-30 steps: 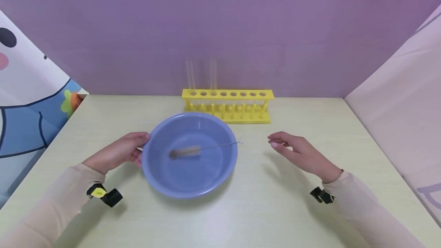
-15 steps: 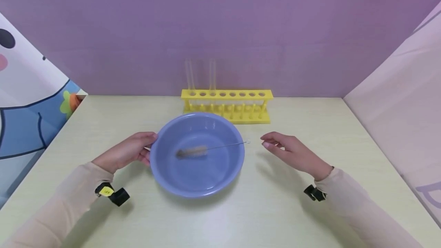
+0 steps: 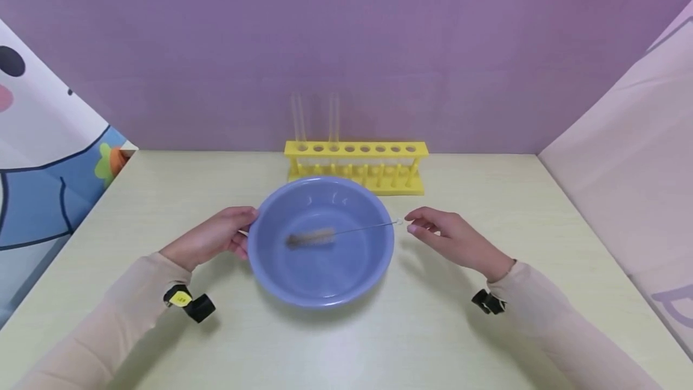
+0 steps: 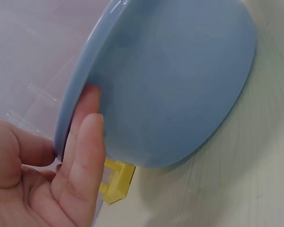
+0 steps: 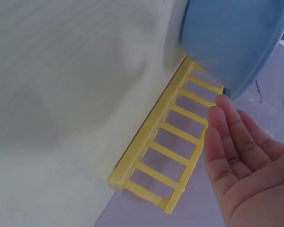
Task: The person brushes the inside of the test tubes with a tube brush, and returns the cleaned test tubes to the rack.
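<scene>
A blue plastic basin (image 3: pixel 335 275) is at the middle of the table, in front of the rack. My left hand (image 3: pixel 213 236) pinches its left rim, the thumb at the edge and the fingers (image 4: pixel 87 156) against the outer wall. Inside the basin lies a test tube brush (image 3: pixel 314 238), bristles to the left. Its thin wire handle crosses the right rim and ends in a small loop. My right hand (image 3: pixel 455 239) hovers just right of that loop, holding nothing, its fingers (image 5: pixel 217 156) loosely bent and apart from the basin in the right wrist view.
Behind the basin stands a yellow test tube rack (image 3: pixel 400 185), partly hidden by it. Two clear test tubes, one (image 3: pixel 334 116) in the third hole and another (image 3: pixel 299 116) at the left end, stand in it. A purple panel (image 3: pixel 346 47) rises at the table's back edge.
My left hand has moved the basin to the right, with the brush in it. My right hand has come slightly left, so the brush's loop is now near its fingertips.
</scene>
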